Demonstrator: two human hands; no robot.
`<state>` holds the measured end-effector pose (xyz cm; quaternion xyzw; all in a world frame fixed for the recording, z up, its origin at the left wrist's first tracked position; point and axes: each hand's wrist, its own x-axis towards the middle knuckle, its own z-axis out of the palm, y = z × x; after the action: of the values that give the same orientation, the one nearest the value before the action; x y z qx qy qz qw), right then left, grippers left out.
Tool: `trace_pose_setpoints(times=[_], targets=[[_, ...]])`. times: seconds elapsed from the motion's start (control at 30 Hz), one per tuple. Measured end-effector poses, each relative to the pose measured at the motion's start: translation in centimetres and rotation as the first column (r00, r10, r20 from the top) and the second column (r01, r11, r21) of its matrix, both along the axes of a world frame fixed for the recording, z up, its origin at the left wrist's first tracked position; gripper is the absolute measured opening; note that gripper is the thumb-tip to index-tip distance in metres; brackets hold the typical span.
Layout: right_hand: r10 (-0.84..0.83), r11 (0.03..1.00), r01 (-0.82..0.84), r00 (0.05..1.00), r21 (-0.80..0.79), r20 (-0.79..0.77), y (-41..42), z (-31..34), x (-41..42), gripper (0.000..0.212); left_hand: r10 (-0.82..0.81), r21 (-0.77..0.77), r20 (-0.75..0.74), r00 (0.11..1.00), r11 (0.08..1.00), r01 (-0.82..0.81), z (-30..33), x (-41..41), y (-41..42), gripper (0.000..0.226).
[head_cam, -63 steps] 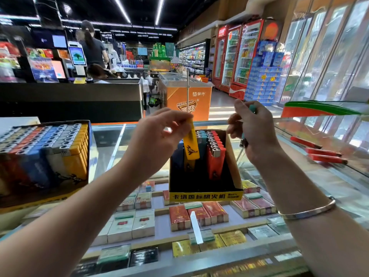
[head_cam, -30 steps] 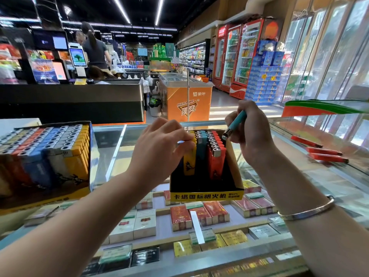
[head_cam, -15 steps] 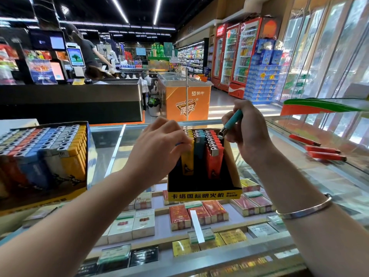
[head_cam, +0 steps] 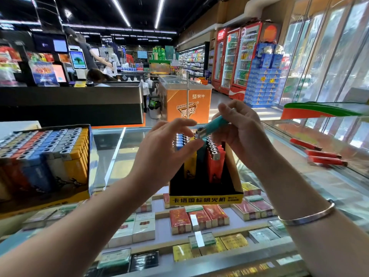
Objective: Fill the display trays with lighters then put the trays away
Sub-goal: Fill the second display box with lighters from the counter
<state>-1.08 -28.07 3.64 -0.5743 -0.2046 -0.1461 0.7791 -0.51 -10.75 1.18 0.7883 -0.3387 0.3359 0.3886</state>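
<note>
A small black and yellow display tray (head_cam: 205, 199) stands on the glass counter, partly filled with upright yellow (head_cam: 190, 163), red (head_cam: 215, 166) and blue lighters. Just above the tray, my right hand (head_cam: 245, 140) pinches a teal lighter (head_cam: 216, 124) held nearly level, its metal head pointing left. My left hand (head_cam: 163, 154) hovers beside that head with fingers spread, thumb below and index finger above it, holding nothing. A second, larger tray (head_cam: 60, 198) packed full of lighters sits at the left.
Three loose red lighters (head_cam: 323, 158) lie on the glass counter (head_cam: 329, 186) at the right. Cigarette packs (head_cam: 179, 220) fill the case under the glass. Beyond are a dark checkout counter (head_cam: 69, 104), an orange freezer (head_cam: 185, 100) and a person at the till.
My left hand has let go of the yellow lighter, which now stands in the tray, and has risen toward the teal lighter. My right hand has lowered the teal lighter toward level, its head to the left.
</note>
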Motion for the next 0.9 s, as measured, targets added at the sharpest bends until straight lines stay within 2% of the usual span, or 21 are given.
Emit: trace_pose_setpoints(times=[0.17, 0.23, 0.3, 0.4, 0.5, 0.63, 0.8, 0.83, 0.9], targets=[[0.076, 0.994, -0.071, 0.996, -0.077, 0.055, 0.4, 0.0, -0.3, 0.023, -0.119, -0.146, -0.045, 0.992, 0.983, 0.111, 0.2, -0.5, -0.1, 0.022], [0.049, 0.995, -0.043, 0.997, -0.092, 0.06, 0.3, 0.0, -0.3, 0.023, -0.135, -0.185, -0.051, 0.99, 0.975, 0.123, 0.3, -0.4, 0.0, 0.022], [-0.059, 0.988, 0.067, 0.997, -0.139, 0.057, 0.2, -0.1, -0.2, 0.022, -0.138, -0.199, -0.055, 0.989, 0.972, 0.125, 0.4, -0.2, 0.2, 0.023], [-0.38, 0.896, 0.381, 0.924, -0.226, 0.05, -0.2, -0.3, 0.4, 0.026, -0.113, -0.15, -0.018, 0.993, 0.983, 0.11, 0.4, 0.0, 0.4, 0.022], [-0.557, 0.803, 0.538, 0.83, -0.255, -0.002, -1.2, -0.5, 1.1, 0.027, -0.09, -0.101, 0.041, 0.995, 0.99, 0.094, 0.5, 0.2, 0.7, 0.023], [-0.607, 0.77, 0.568, 0.792, -0.291, -0.06, -2.0, -0.8, 1.5, 0.028, -0.046, 0.009, 0.118, 0.992, 0.999, 0.046, 0.6, 0.4, 0.7, 0.027], [-0.628, 0.732, 0.573, 0.777, -0.369, -0.04, -1.8, -1.1, 1.8, 0.029, 0.01, 0.188, 0.069, 0.998, 0.982, -0.023, 1.3, 0.9, 0.4, 0.018], [-0.633, 0.723, 0.578, 0.774, -0.379, -0.028, -1.7, -1.2, 1.8, 0.029, 0.004, 0.215, 0.036, 0.999, 0.977, -0.011, 1.4, 1.0, 0.3, 0.015], [-0.64, 0.715, 0.586, 0.768, -0.381, -0.018, -1.7, -1.1, 1.9, 0.029, -0.047, 0.226, -0.129, 0.991, 0.971, 0.076, 1.8, 1.3, 0.2, 0.013]])
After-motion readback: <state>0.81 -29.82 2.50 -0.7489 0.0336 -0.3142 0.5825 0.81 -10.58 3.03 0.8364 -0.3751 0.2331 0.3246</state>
